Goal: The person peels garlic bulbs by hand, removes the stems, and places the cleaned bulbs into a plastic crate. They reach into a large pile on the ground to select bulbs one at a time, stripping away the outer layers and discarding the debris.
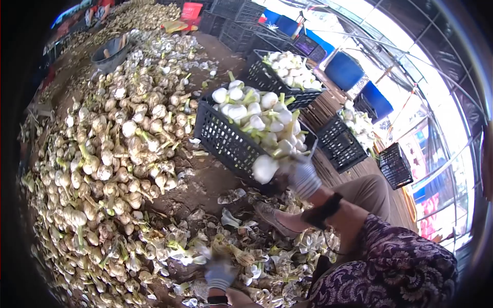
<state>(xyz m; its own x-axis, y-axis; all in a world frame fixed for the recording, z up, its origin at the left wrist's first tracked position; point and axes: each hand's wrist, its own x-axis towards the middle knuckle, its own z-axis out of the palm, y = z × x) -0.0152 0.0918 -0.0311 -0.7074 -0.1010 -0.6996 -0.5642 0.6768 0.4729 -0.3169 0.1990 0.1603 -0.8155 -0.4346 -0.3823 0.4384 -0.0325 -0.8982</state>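
Note:
My right hand (pixel 303 178), in a grey-and-white glove, is at the near corner of a black plastic crate (pixel 226 143). A peeled white garlic bulb (pixel 265 169) is at its fingers, which are closed on it and partly smeared by motion. Clean white garlic bulbs (pixel 257 115) with short green stems fill this crate. My left hand (pixel 221 273), gloved too, is low over the peeled skins (pixel 246 251) near my feet. Motion blurs its fingers, so their grip does not show.
A large heap of unpeeled garlic (pixel 102 169) spreads across the left. Behind it stands a dark basin (pixel 110 54). More garlic-filled crates (pixel 341 143) stand right, near an upright black crate (pixel 395 165) and blue barrels (pixel 344 71). Another person (pixel 97 13) is far back left.

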